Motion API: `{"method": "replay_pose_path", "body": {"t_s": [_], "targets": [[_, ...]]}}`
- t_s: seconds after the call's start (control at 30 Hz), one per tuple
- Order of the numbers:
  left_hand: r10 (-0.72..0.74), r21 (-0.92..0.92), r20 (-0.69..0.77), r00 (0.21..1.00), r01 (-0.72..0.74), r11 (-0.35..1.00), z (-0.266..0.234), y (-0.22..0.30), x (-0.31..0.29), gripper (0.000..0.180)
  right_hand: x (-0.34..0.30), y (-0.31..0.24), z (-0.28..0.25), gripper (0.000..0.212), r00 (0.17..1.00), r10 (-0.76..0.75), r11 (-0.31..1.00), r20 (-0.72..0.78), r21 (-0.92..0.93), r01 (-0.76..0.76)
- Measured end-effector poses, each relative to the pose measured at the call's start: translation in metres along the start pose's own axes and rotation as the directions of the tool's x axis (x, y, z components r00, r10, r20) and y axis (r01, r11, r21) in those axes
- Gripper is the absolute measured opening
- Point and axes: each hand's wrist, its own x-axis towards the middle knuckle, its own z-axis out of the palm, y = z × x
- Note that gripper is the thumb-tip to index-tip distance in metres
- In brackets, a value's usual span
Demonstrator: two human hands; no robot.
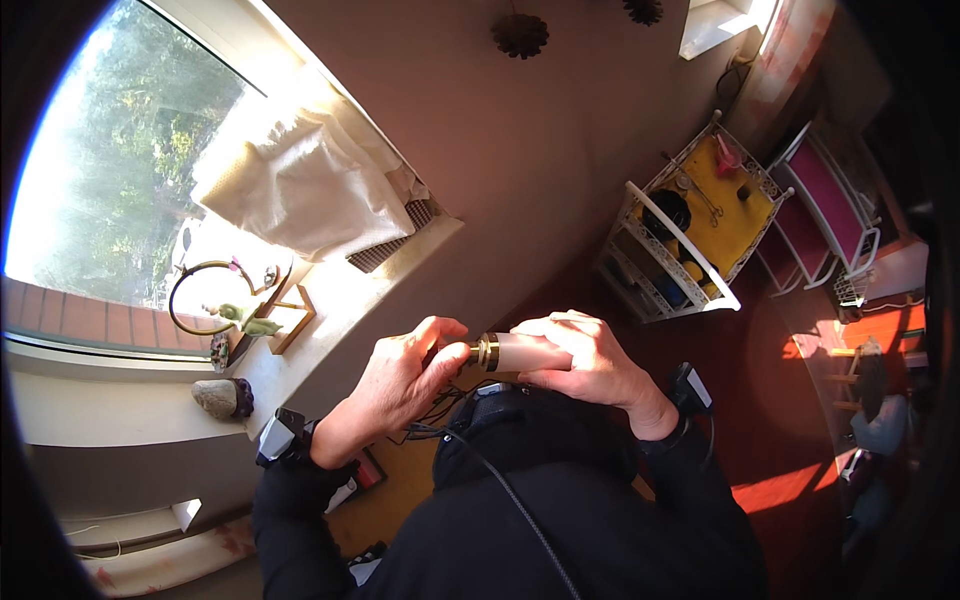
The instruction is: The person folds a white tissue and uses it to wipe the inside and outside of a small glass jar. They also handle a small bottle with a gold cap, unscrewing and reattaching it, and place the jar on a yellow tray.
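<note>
A pale pink cylindrical bottle with a gold collar lies sideways between my hands, in front of my chest. My right hand wraps round its body from the right, covering that end. On the other side, my left hand is closed, with thumb and fingers pinching the narrow gold end beyond the collar. The tip of that end is hidden behind those fingers. Both wrists carry strapped-on devices, and a black cable runs down over my dark jacket.
Left of me, a windowsill bears a bundled whitish cloth, a ring-shaped ornament with a small figure and a grey stone. At the right stands a white metal rack with a yellow top holding scissors. Chairs with purple seats stand beyond it.
</note>
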Motion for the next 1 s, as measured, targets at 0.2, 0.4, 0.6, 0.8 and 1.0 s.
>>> {"method": "replay_pose_path", "body": {"t_s": [0.2,0.4,0.6,0.8,1.0], "targets": [[-0.049,-0.143,0.041,0.998,0.054,0.988,-0.007,-0.006,0.003,0.017,0.000,-0.012,0.007,0.047,0.995,-0.038,0.990,-0.094,-0.141,0.024],[0.145,-0.179,0.061,0.988,-0.132,0.975,-0.002,-0.011,0.015,0.018,-0.021,-0.018,0.008,0.044,0.971,0.236,0.965,-0.033,0.130,-0.230],[0.560,-0.019,0.034,0.828,-0.560,0.828,0.024,0.010,0.051,0.045,-0.042,-0.006,-0.022,0.049,0.922,0.379,0.846,0.077,0.374,-0.379],[0.347,0.205,0.157,0.925,-0.374,0.905,0.047,0.046,0.108,0.020,-0.044,0.029,-0.079,0.047,0.971,0.231,0.973,-0.060,0.006,-0.231],[0.461,0.242,0.018,0.887,-0.451,0.859,0.098,0.106,0.185,0.026,-0.064,0.069,-0.170,0.050,0.964,0.228,0.965,-0.138,-0.100,-0.243]]}}
